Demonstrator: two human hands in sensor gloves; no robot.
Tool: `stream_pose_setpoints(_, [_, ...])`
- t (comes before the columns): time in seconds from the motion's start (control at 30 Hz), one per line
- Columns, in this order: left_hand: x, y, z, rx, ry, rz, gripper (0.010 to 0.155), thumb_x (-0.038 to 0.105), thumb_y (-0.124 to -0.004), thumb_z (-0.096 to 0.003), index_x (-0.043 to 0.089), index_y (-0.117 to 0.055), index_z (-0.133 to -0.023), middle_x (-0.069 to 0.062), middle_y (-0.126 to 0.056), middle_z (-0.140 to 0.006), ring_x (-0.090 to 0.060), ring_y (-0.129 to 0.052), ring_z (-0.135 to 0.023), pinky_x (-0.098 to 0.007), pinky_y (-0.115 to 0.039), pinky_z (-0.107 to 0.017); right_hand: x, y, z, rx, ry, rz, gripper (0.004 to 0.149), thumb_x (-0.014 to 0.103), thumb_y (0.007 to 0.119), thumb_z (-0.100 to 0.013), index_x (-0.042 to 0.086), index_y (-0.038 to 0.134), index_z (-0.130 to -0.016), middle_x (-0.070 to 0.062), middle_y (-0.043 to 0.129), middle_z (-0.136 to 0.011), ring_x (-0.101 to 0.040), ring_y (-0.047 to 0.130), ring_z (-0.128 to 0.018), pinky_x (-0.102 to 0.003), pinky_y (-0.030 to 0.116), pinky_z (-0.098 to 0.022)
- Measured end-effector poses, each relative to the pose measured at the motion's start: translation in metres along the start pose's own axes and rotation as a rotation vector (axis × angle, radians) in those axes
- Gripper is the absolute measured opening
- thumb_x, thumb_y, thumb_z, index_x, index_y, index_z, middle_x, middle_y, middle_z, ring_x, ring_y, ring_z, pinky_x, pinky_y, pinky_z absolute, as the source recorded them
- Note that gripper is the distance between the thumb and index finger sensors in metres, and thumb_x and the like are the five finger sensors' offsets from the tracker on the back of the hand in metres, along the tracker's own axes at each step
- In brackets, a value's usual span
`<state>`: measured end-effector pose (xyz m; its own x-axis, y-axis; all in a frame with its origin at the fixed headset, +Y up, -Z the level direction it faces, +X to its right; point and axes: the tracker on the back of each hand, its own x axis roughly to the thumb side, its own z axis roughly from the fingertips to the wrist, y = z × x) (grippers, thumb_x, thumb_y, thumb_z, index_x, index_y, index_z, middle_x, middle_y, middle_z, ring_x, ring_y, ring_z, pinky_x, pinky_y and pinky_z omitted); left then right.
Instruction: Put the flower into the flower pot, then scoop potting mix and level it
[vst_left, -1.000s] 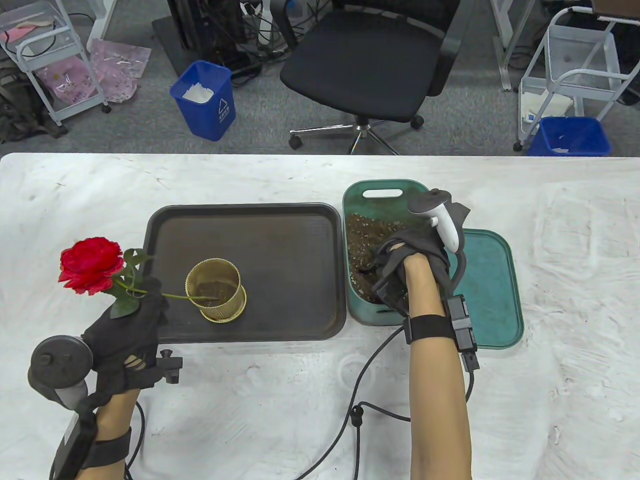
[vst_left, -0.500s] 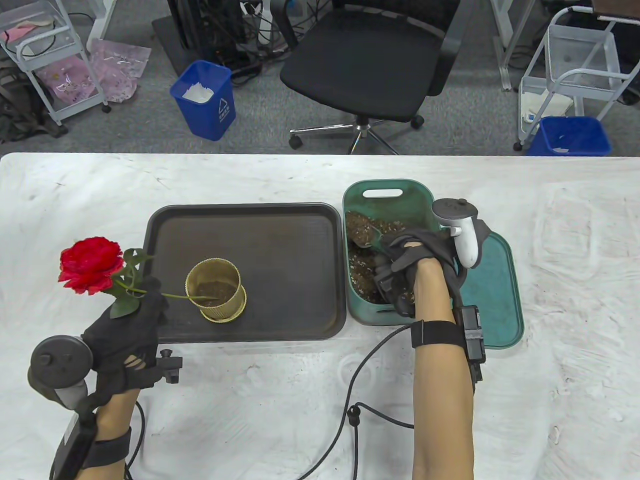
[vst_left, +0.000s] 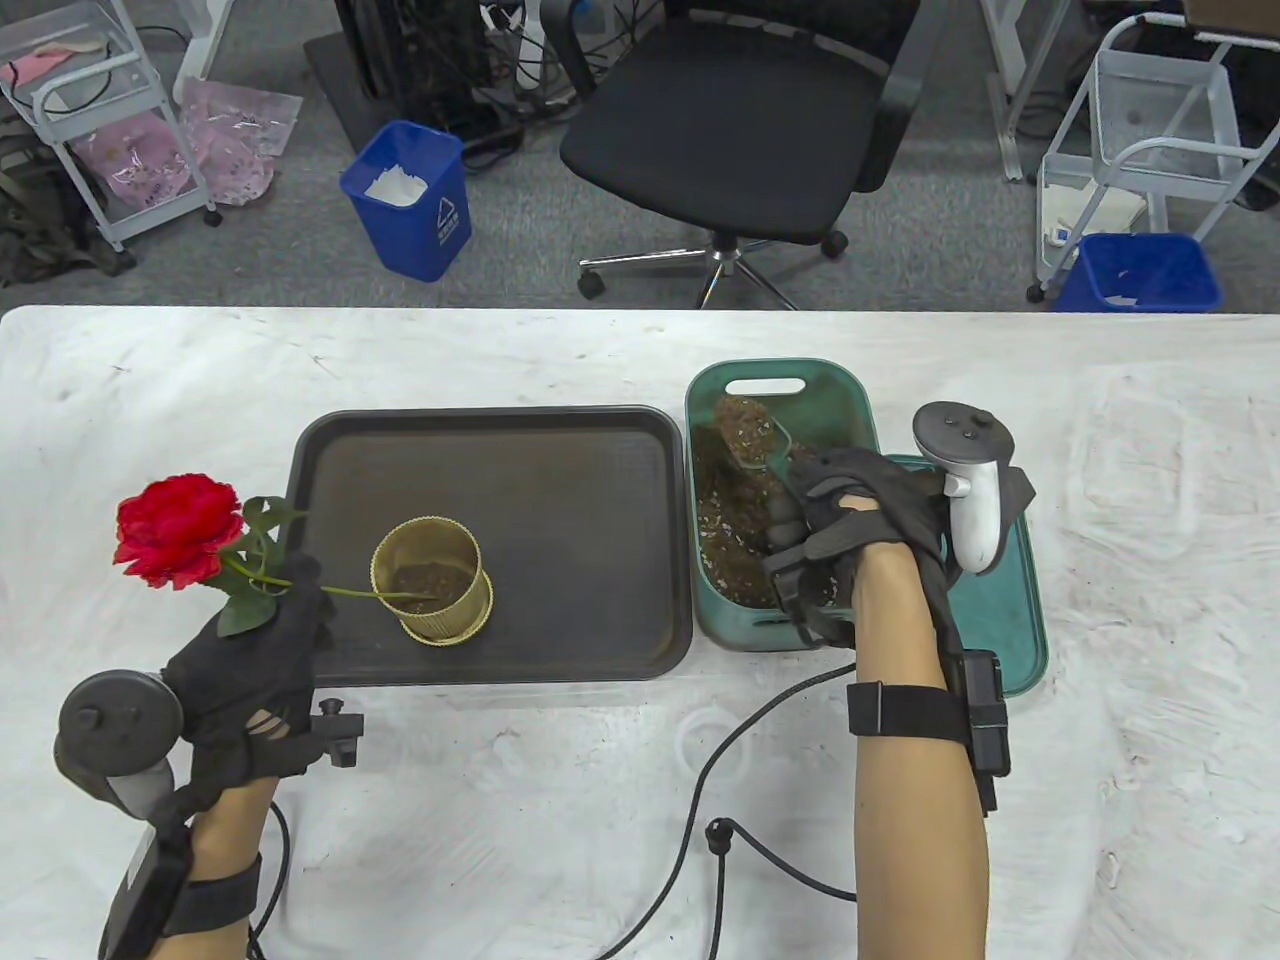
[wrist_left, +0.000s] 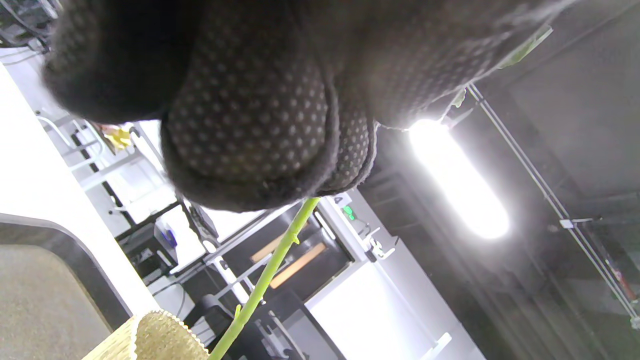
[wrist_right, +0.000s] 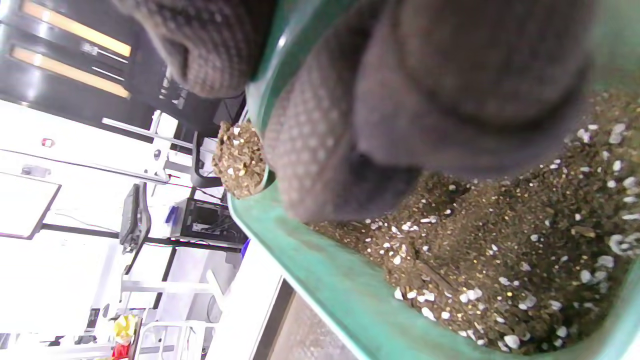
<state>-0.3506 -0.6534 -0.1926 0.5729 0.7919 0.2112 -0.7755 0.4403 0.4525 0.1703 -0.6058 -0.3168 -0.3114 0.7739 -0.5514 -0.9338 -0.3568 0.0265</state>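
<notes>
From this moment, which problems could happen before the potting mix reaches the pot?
1. The scoop in the right hand is heaped with potting mix above the green bin; carrying it across the black tray to the gold pot may spill some.
2. The left hand holds the rose steeply tilted, only its stem end in the pot. Pouring may push it out or bury it crooked.

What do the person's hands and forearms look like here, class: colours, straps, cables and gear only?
Both hands wear dark grey knit gloves with dotted palms. The left hand carries a dark grey tracker; the right hand carries a tracker that is grey on top with a white handle. The forearms are bare, without sleeves. Each wrist has a black strap with a small black box, and black cables trail from them across the table.
</notes>
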Motion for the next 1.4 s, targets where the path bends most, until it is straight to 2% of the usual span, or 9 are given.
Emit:
stream_pose_setpoints(0.1, [0.0,0.0,0.0,-0.001,0.0,0.001,0.042,0.045,-0.088,-0.0426,0.021,-0.094,-0.077,0.003,-0.107,-0.057,-0.014,-0.114,-0.023,-0.032,-0.096,-0.025,0.008,0.004,0.011,0.027,-0.048,0.033,0.053,0.031,0.074,-0.042,0.001,0.074,-0.085,-0.015,0.099,-0.059,-0.028,0.108,-0.025,-0.036,0.096,-0.01])
stream_pose_setpoints(0.27, [0.0,0.0,-0.001,-0.004,-0.003,0.001,0.042,0.045,-0.088,-0.0425,0.021,-0.094,-0.077,0.003,-0.107,-0.056,-0.014,-0.114,-0.023,-0.032,-0.096,-0.025,0.021,0.034,0.028,0.134,-0.137,0.079,0.053,0.031,0.074,-0.042,0.001,0.074,-0.085,-0.015,0.099,-0.059,-0.027,0.108,-0.025,-0.035,0.096,-0.01])
stream_pose_setpoints(0.43, [0.0,-0.001,0.0,-0.006,-0.007,0.0,0.042,0.045,-0.088,-0.0425,0.021,-0.094,-0.077,0.003,-0.107,-0.056,-0.014,-0.114,-0.023,-0.032,-0.096,-0.025,0.03,0.089,0.038,0.296,-0.194,0.125,0.053,0.032,0.074,-0.043,0.001,0.074,-0.085,-0.016,0.099,-0.059,-0.027,0.108,-0.024,-0.035,0.096,-0.009])
stream_pose_setpoints(0.67, [0.001,-0.002,0.0,-0.013,-0.013,0.004,0.042,0.045,-0.088,-0.0425,0.021,-0.094,-0.077,0.003,-0.107,-0.056,-0.014,-0.114,-0.023,-0.032,-0.096,-0.025,0.027,0.166,0.043,0.422,-0.21,0.212,0.053,0.032,0.075,-0.043,0.0,0.073,-0.085,-0.016,0.099,-0.059,-0.027,0.108,-0.024,-0.035,0.097,-0.009])
stream_pose_setpoints(0.93, [0.001,-0.003,0.001,-0.012,-0.016,-0.003,0.042,0.045,-0.088,-0.0425,0.021,-0.094,-0.077,0.003,-0.107,-0.056,-0.014,-0.114,-0.023,-0.032,-0.096,-0.025,0.021,0.222,0.04,0.368,-0.234,0.364,0.054,0.032,0.077,-0.042,0.001,0.073,-0.086,-0.016,0.098,-0.06,-0.028,0.108,-0.026,-0.036,0.097,-0.011])
stream_pose_setpoints(1.1, [0.001,-0.003,0.001,-0.011,-0.014,-0.001,0.042,0.045,-0.088,-0.0425,0.021,-0.094,-0.077,0.003,-0.107,-0.056,-0.014,-0.114,-0.023,-0.032,-0.096,-0.025,0.031,0.238,0.058,0.213,-0.389,0.603,0.054,0.033,0.082,-0.041,0.003,0.074,-0.085,-0.015,0.099,-0.061,-0.028,0.108,-0.027,-0.037,0.096,-0.011])
stream_pose_setpoints(1.4, [0.001,-0.003,0.001,-0.011,-0.018,-0.004,0.042,0.045,-0.088,-0.0424,0.021,-0.094,-0.077,0.003,-0.107,-0.056,-0.014,-0.114,-0.023,-0.032,-0.096,-0.025,0.04,0.259,0.086,0.046,-0.603,0.892,0.056,0.031,0.086,-0.039,0.005,0.074,-0.087,-0.015,0.099,-0.063,-0.03,0.108,-0.03,-0.039,0.096,-0.015])
